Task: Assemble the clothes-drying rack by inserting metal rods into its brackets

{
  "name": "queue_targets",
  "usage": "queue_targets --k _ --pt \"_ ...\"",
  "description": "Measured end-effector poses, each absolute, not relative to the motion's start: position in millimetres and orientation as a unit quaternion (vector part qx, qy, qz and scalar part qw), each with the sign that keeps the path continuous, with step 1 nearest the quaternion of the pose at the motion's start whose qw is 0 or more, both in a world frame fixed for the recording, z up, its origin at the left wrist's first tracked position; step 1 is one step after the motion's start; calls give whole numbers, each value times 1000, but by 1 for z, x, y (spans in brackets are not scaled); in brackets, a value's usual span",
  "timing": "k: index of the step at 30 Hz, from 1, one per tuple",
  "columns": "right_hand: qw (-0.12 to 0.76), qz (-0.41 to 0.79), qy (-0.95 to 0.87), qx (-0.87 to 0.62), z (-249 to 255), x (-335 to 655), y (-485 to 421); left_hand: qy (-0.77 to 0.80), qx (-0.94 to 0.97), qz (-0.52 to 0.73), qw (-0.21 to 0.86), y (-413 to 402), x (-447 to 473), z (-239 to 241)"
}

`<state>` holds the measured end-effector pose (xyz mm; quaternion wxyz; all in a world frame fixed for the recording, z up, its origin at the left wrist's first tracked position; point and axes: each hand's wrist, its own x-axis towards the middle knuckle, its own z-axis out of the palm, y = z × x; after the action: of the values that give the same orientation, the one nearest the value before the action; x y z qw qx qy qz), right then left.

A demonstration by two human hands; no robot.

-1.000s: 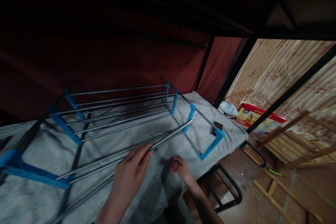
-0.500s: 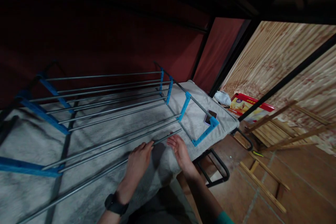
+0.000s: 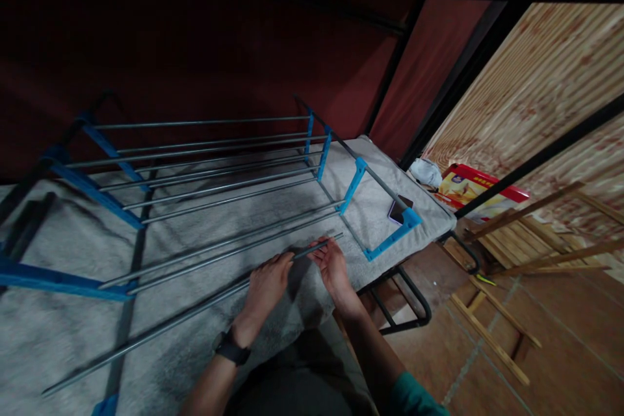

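Observation:
A long grey metal rod (image 3: 160, 326) lies slanted across the grey blanket (image 3: 63, 331), its far end near a blue plastic bracket (image 3: 392, 240). My left hand (image 3: 267, 285) is closed round the rod near that end; a black watch sits on the wrist. My right hand (image 3: 330, 266) grips the same rod just beyond the left, fingers curled on it. Behind them lies a rack of several grey rods (image 3: 214, 172) joined by blue side pieces (image 3: 100, 198).
A phone (image 3: 400, 209) lies on the blanket by the blue bracket. The black bed frame (image 3: 409, 302) edges the mattress at right. A red and yellow box (image 3: 480, 190), a white cloth and wooden slats (image 3: 492, 338) lie on the tiled floor.
The loose rod has come lower and nearer the front edge. My right hand went from resting on the blanket to gripping the rod beside my left hand.

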<state>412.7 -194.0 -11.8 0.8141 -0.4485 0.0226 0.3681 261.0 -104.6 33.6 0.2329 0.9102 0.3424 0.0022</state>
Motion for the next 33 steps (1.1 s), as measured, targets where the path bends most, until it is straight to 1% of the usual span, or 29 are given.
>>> queue_targets --k 16,23,30,33 --pt "811 351 7 -468 -22 416 -193 344 908 -34 239 -110 267 31" --pt "820 327 21 -470 -13 425 -192 334 907 19 257 -109 262 17" --pt "786 427 -9 -446 -25 406 -192 327 920 30 214 -110 266 16" --pt "782 437 -39 -443 -37 400 -194 330 920 6 210 -112 268 19"
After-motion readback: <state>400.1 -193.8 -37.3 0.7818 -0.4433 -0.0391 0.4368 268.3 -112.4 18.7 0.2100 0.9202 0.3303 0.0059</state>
